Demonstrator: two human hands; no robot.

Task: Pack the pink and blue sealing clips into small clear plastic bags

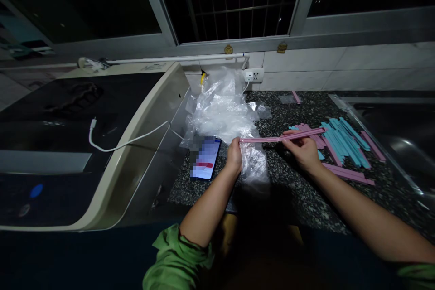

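Above the dark speckled counter, a long thin pink plastic strip (260,140) stretches between my hands. My left hand (234,156) pinches its left end. My right hand (302,148) grips it near the middle, where a second pink length (307,132) angles up to the right. Whether the two lengths are one hinged piece or separate pieces, I cannot tell. Beyond my right hand lies a loose pile of similar blue strips (345,142) and pink strips (348,173). Crumpled clear plastic bags (220,113) lie behind and below the held strip.
A lit phone (206,158) lies left of my left hand. A large top-lid machine (136,154), with a white cable (136,138) across it, stands at the left. On the right is a metal sink (404,145). A wall socket (256,75) holds a white charger.
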